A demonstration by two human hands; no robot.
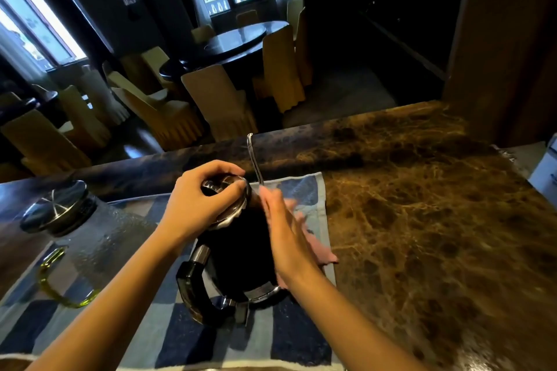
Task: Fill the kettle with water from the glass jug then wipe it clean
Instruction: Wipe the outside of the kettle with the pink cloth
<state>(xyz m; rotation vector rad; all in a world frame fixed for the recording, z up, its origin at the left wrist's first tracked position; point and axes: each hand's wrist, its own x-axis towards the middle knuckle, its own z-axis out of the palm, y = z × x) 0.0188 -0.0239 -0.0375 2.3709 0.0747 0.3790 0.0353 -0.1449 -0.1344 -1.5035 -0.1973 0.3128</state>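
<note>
Kettle (238, 253), black, with steel kettle lid (232, 205) seated on top and thin gooseneck spout (254, 159) pointing away; it stood upright on a blue checked mat (295, 340) on the marble bench (422, 205).

Left hand (196, 205): on top of the kettle, fingers curled round the kettle lid and gripping it.

Right hand (286, 238): at the kettle's right side, fingers nearly straight, pressing a pink cloth (322, 253) against the body. The hand was blurred, so a pinch on the cloth could not be ruled out.

Glass jug (99, 238): 1 item, textured, dark jug lid (54, 205) on, yellow-green handle (57, 289); it stood on the mat to the left, apart from the kettle, with no hand on it.

Progress, judged: filling looked finished, since the jug was capped and set aside and the kettle was closed. Wiping was the step in hand. The left flank, the kettle's own handle (193, 283) and the base rim probably remained to be wiped.

Contents: the kettle was opaque and closed, so its water level was hidden. The jug's level could not be read through the textured glass.
</note>
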